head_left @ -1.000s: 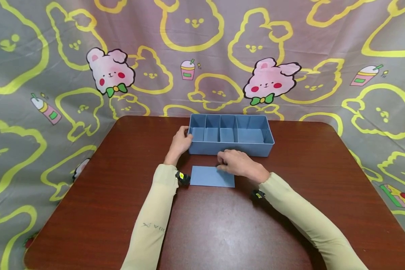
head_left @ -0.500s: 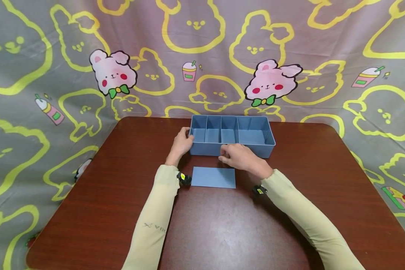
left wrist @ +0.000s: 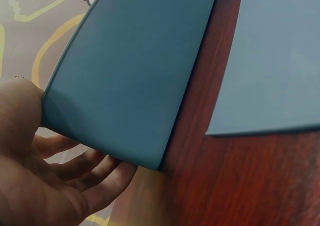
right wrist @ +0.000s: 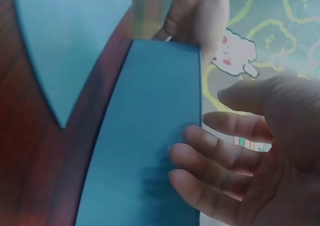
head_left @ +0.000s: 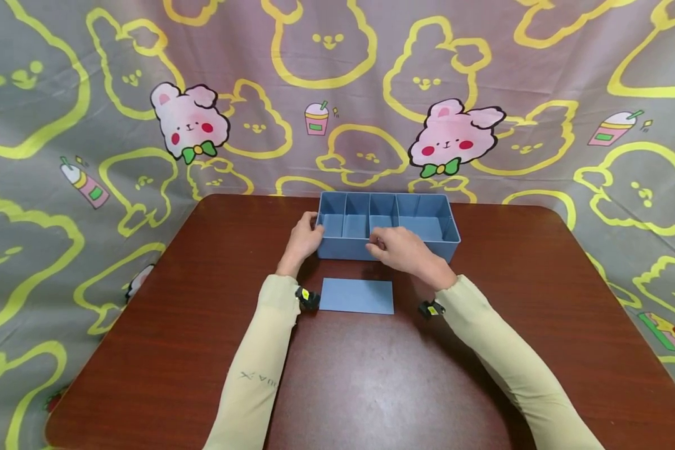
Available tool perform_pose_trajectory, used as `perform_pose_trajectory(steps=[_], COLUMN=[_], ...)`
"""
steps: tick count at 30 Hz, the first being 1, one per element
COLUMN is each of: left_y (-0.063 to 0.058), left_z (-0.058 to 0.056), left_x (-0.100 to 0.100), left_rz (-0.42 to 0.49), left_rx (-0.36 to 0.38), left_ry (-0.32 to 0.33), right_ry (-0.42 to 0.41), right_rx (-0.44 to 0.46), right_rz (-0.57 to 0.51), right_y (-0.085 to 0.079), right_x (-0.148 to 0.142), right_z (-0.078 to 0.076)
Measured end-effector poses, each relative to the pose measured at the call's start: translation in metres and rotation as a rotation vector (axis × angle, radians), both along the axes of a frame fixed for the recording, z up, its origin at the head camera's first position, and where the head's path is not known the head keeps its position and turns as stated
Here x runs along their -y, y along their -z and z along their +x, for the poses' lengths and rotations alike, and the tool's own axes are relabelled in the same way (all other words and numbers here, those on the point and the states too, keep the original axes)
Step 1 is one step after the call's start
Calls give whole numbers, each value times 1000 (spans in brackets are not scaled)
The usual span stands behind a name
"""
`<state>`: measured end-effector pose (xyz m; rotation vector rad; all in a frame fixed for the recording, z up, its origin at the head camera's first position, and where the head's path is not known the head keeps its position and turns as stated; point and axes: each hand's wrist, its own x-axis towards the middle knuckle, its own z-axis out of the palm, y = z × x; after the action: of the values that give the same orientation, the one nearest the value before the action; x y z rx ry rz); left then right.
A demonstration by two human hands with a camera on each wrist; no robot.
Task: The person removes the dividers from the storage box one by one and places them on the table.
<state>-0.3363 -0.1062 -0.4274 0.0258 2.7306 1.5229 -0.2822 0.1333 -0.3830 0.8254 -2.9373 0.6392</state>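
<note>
Head: box end (head_left: 329,250) in left hand (head_left: 301,237), right hand (head_left: 406,251) loosely curled.

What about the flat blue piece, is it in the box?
No, the piece lies on the table, outside the box.

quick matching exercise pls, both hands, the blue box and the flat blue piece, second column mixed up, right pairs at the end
1. left hand
2. right hand
3. blue divided box
4. flat blue piece

A. split into four compartments
B. lying flat on the table, apart from the box
C. gripping the left end of the box
D. by the front of the box, not gripping it

Pairs: 1-C; 2-D; 3-A; 4-B
</note>
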Motion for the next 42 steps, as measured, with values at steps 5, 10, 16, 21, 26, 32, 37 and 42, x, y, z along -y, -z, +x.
perform_pose_trajectory(steps=[5, 10, 16, 21, 26, 32, 37, 42], left_y=[-1, -1, 0, 0, 0, -3, -3, 0], left_z=[0, -1, -1, -2, -2, -1, 0, -1], left_x=[0, -1, 0, 0, 0, 0, 1, 1], left_rz=[6, 7, 23, 22, 13, 17, 5, 4], left_rx=[2, -3, -6, -10, -3, -8, -2, -11], left_ry=[0, 5, 3, -1, 1, 0, 2, 3], right_ry=[38, 43, 61, 93, 130, 189, 239, 277], right_rx=[-43, -80, -135, -214, -273, -268, -221, -160], right_rz=[-50, -119, -209, -256, -257, -227, -205, -177], right_y=[-5, -8, -9, -7, -4, -3, 0, 3], right_x=[-4, -9, -11, -11, -13, -19, -23, -26], right_z=[-4, -9, -14, -18, -22, -26, -27, -29])
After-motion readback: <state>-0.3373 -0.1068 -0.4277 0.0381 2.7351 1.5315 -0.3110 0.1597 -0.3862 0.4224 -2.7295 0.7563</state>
